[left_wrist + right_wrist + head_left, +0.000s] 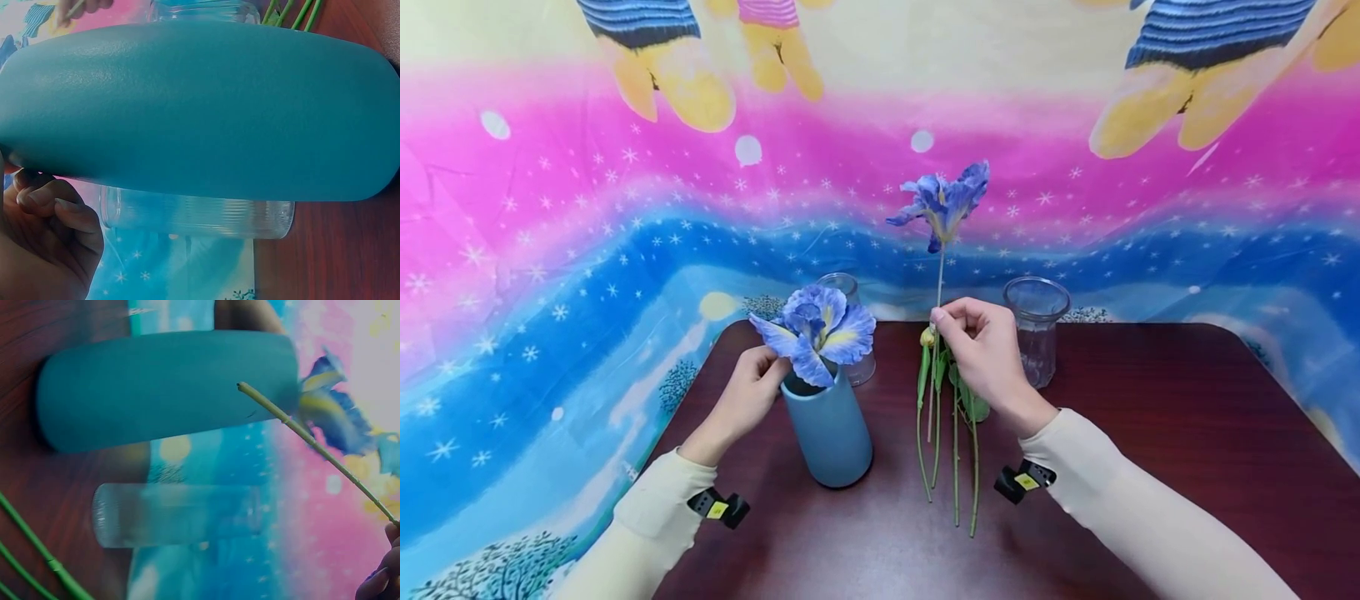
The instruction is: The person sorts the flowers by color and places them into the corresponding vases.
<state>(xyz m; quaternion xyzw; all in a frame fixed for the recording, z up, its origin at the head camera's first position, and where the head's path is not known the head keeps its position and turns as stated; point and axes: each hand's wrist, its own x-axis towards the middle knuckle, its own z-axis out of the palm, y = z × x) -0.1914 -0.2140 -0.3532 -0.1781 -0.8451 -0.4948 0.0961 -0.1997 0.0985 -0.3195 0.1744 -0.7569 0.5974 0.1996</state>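
A blue iris [815,333] with yellow markings stands in a teal vase [829,433], its petals spreading above the mouth. My left hand [748,396] is at the left of the vase's rim, thumb and forefinger gripping there beneath a petal; the petals partly hide the fingertips. In the left wrist view the other fingers [47,203] are curled. My right hand [988,354] pinches the stem of a second blue iris [943,204], holding it upright above the table. The cut lower end of this stem [312,444] shows in front of the vase in the right wrist view.
Several green stems [957,467] with leaves and a yellow bud [927,337] lie on the dark red-brown table [1120,483]. One clear glass vase [862,367] stands behind the teal vase, another glass vase [1037,333] behind my right hand. A printed cloth [865,175] hangs behind.
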